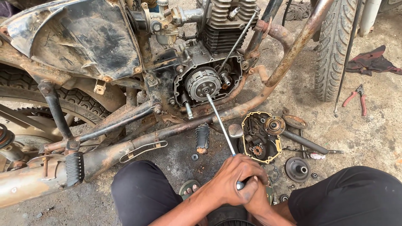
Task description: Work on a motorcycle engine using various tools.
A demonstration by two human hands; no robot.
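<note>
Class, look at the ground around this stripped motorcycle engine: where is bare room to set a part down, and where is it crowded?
Bare concrete lies right of the removed engine cover, below the red pliers. Another patch lies between the front tyre and the red rag. It is crowded around the cover, with small parts near both hands gripping the long screwdriver.

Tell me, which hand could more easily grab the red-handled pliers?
Probably the right hand: the red-handled pliers lie on its side. Both it and the left hand grip the long screwdriver now.
</note>
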